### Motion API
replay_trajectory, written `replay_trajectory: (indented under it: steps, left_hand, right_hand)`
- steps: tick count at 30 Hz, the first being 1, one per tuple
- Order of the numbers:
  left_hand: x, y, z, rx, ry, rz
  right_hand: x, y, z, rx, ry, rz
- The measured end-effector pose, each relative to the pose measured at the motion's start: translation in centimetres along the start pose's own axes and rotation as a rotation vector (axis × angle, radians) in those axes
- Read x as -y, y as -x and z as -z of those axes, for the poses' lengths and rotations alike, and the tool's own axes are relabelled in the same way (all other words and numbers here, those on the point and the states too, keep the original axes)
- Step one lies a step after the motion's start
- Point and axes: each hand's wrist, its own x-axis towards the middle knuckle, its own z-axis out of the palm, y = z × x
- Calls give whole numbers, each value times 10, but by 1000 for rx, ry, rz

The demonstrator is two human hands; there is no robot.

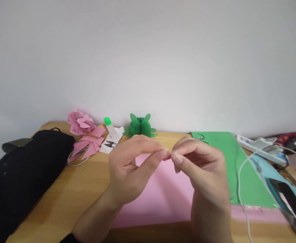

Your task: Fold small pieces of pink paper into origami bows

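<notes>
Between my two hands is a small piece of pink paper [167, 156], mostly hidden by the fingers. My left hand [135, 168] pinches one end of it between thumb and forefinger. The other end is pinched by my right hand [200, 167], whose remaining fingers curl in behind the thumb. Both hands are raised over a large pink sheet of paper [163, 199] lying on the wooden table. Behind the left hand stands a green folded-paper figure [139, 127] with round leaf-like pieces.
At the back left are a pink paper flower [80, 123], pink paper scraps [88, 145], a glue stick [109, 127] and scissors [110, 144]. Black cloth [31, 172] covers the left side. Rightward lie green paper [249, 179], a white cable [239, 182], a power strip [261, 150] and a phone [293, 202].
</notes>
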Motion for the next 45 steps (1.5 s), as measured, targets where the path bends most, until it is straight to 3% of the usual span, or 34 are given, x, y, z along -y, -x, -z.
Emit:
replay_trajectory:
  steps: [6,11,15,28,35,45]
  left_hand:
    - [-2,1,-2,-27,32,53]
    - [-2,-1,-1,84,66,135]
    - [-3,-2,-2,178,76,95]
    - [-3,-5,-6,143,21,115]
    - [-1,-4,-6,131,22,161]
    - [0,-2,-5,126,18,178]
  right_hand:
    - [0,1,0,-27,25,-9]
    - [-2,3,-3,-112,-22,-49]
    - [-3,2,-4,-129,-66,-81]
    - [-3,2,-2,-45,-39,-72]
    - [-2,3,-6,-157,52,33]
    - [-5,3,-3,-160,15,-77]
